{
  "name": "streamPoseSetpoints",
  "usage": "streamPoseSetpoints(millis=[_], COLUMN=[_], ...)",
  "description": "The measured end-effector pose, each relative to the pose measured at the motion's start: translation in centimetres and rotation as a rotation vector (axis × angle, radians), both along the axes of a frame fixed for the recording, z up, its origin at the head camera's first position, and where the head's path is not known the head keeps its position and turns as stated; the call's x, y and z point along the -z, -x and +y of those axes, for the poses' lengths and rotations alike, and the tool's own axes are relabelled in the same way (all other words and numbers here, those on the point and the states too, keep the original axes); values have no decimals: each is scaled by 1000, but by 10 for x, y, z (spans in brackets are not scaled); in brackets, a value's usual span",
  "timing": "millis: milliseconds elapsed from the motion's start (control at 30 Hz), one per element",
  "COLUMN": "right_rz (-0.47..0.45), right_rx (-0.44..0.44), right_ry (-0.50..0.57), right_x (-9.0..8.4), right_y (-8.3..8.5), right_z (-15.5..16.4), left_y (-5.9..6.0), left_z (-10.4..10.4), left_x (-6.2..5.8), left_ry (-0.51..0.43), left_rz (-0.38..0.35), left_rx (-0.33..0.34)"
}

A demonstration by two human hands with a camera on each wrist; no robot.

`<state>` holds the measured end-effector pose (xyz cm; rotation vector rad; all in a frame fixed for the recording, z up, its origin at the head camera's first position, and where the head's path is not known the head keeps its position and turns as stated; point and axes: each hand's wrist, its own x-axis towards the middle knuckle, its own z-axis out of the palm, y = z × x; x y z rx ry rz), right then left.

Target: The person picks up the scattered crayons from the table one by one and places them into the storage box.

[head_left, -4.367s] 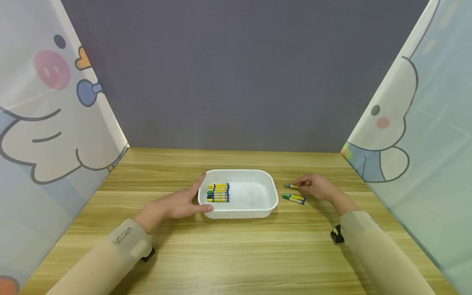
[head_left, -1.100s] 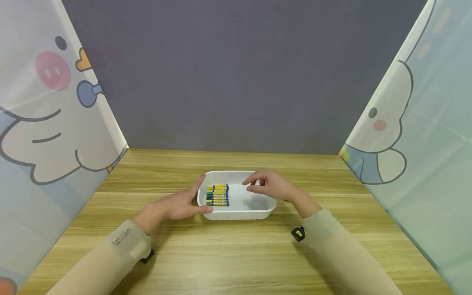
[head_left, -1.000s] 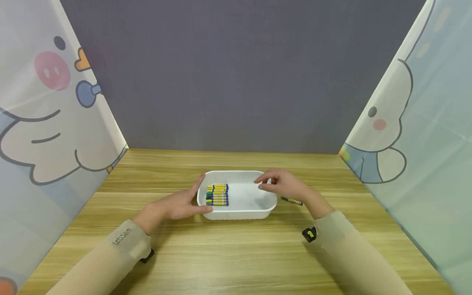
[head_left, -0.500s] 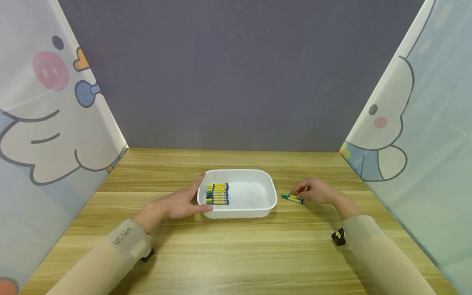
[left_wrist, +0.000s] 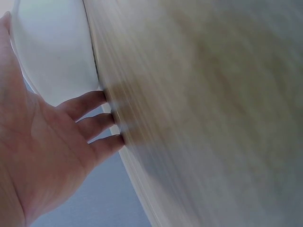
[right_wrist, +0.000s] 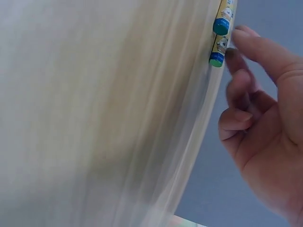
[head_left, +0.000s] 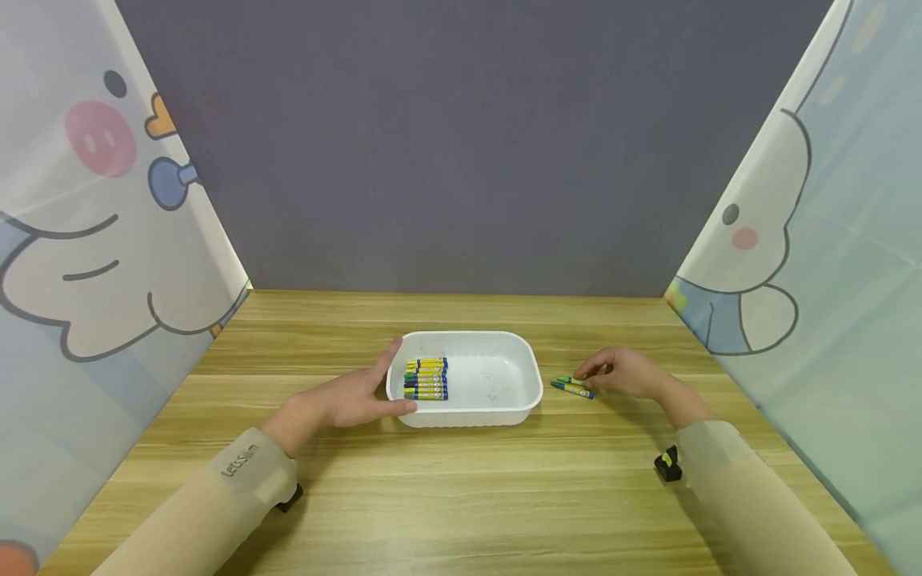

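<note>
Left hand (head_left: pixel 344 400) lies flat against the tray (head_left: pixel 526 382), steadying it; right hand (head_left: pixel 625 373), fingers loosely curled, touches two crayons (head_left: pixel 574 386) on the table (head_left: pixel 461 496), gripping neither.

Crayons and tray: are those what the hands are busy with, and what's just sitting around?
Being used: white tray; crayons in tray; two loose crayons; left hand; right hand.

Just there: wooden table; cartoon curtains; grey wall.
</note>
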<state>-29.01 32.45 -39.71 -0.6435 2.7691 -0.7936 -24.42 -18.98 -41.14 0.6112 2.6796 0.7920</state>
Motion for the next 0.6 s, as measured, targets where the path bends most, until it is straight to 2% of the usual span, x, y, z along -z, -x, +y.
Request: streamPoseSetpoints(millis=[300,433,600], right_rz=[-3,67,168], right_rx=[-2,18,19], right_ry=[-5,17,44], right_x=[5,0,-15], right_y=[2,2,5], right_z=[2,-2,-20], left_y=[0,0,1], left_z=[0,0,0], left_x=[1,1,0], left_ry=[14,8,7], left_rz=[5,4,5], left_rx=[-3,0,3])
